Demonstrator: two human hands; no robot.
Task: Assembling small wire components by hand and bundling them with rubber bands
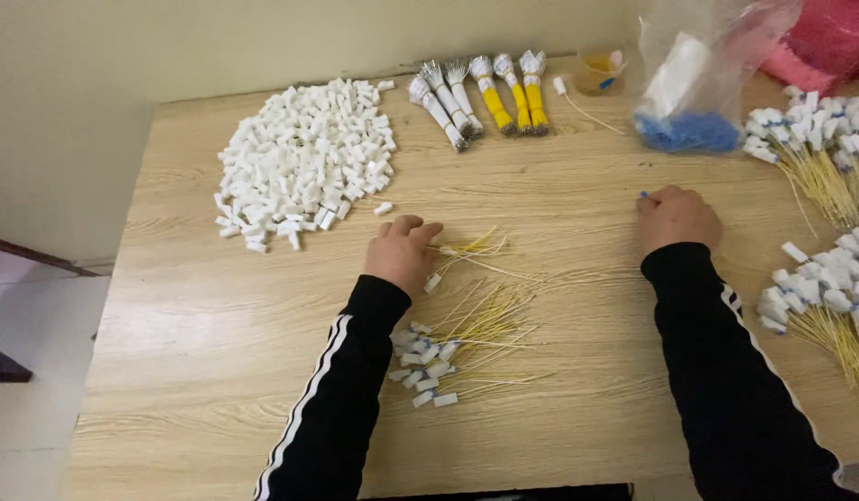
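Light wood worktop (559,199) against a plain cream wall. Left hand (401,252) lies knuckles up, fingers curled on a few yellow wires (471,249). Right hand (678,217) is fisted, pinching a small blue piece (644,195). Finished white-capped wires (448,357) sit by the left sleeve. White connector pile (304,162) far left, clear bag (694,74) behind.

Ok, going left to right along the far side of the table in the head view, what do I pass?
Heap of small white blocks → white-wrapped wire bundles → yellow-wrapped wire bundles → small orange cup → clear plastic bag with blue pieces → pile of yellow wires with white ends.
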